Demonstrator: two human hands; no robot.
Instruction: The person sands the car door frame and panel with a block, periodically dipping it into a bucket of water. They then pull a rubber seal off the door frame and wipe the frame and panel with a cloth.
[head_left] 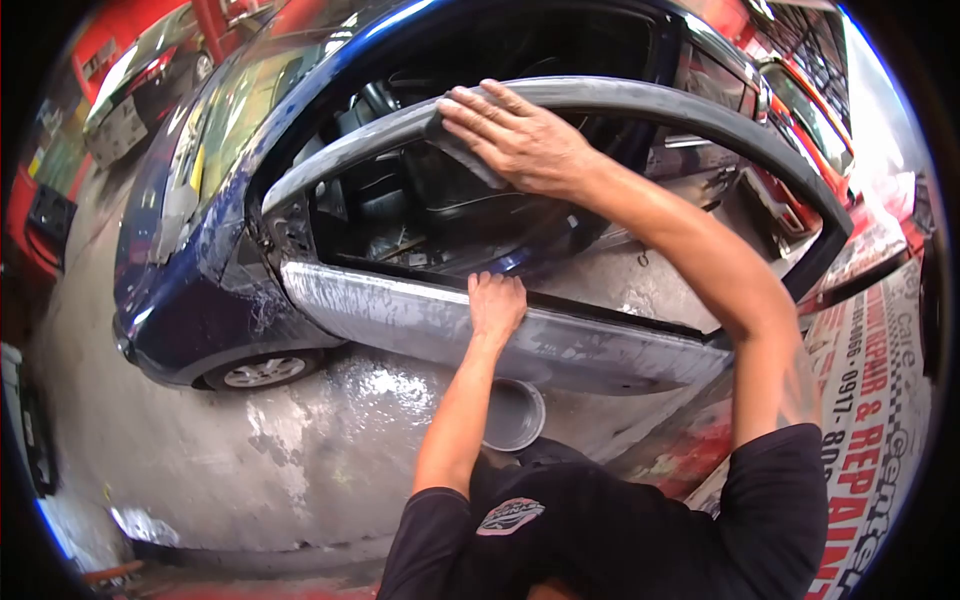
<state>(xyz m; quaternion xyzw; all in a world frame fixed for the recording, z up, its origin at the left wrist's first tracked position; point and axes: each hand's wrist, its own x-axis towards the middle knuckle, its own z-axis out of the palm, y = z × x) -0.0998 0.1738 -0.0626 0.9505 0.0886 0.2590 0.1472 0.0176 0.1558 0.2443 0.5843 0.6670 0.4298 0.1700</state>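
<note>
An open car door (400, 300) with a patchy grey, wet-looking surface stands in front of me, its window opening without glass. My right hand (515, 140) lies on the curved upper window frame (600, 93), fingers extended together over a dark grey sheet (465, 155) that looks like sandpaper. Part of the sheet hangs below the palm; the rest is hidden. Lower down, my left hand (497, 303) grips the door's window sill, its fingertips curled over the top edge. Below the door, a grey bucket (515, 415) stands near my body.
The dark blue car body (215, 300) and front wheel (265, 370) are on the left. Wet concrete floor (270, 450) spreads below. A printed banner (860, 430) lies at right. Other cars, one white (140, 80) and one red (810, 100), stand behind.
</note>
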